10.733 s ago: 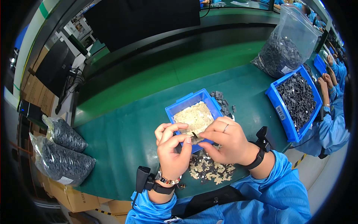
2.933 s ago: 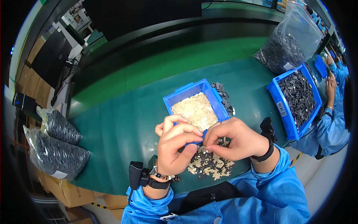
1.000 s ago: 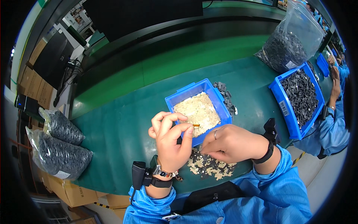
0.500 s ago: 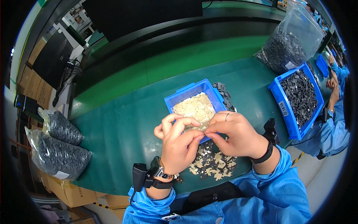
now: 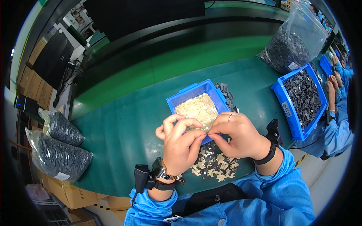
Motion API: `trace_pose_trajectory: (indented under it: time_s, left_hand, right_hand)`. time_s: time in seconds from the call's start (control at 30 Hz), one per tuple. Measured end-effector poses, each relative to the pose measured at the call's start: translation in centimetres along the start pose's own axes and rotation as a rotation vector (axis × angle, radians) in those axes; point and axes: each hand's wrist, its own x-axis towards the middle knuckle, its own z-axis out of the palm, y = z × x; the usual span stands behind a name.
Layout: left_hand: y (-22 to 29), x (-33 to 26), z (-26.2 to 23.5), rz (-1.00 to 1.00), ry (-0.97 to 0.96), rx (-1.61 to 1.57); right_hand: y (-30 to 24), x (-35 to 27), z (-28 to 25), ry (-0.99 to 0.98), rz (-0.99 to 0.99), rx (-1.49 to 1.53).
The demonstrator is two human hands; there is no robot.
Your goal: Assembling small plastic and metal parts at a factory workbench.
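Left hand (image 5: 179, 150) and right hand (image 5: 241, 140): each grip pinched closed, fingertips meeting before a blue bin (image 5: 220, 101), contents hidden; mixed small pieces (image 5: 217, 170) lie heaped on the surface (image 5: 124, 139) nearby.

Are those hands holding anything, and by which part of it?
Cannot be told: the left hand and right hand come together at their fingertips, hiding anything that may be between them.

Smooth blue plastic bin (image 5: 215, 99), glossy clear plastic bag (image 5: 292, 44)
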Motion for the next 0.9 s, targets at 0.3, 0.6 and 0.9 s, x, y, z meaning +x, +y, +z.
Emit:
trace_pose_trajectory:
  time_s: [0.3, 0.6, 0.9]
  left_hand:
    - [0.28, -0.26, -0.01, -0.073, 0.129, -0.01]
    - [0.51, -0.05, -0.13, -0.023, 0.056, -0.028]
    - [0.37, 0.08, -0.21, -0.034, 0.035, -0.037]
  right_hand:
    - [-0.11, -0.04, 0.26, 0.019, -0.001, 0.006]
    - [-0.04, -0.07, 0.72, 0.032, -0.029, 0.006]
    - [-0.02, -0.08, 0.82, 0.034, -0.06, -0.018]
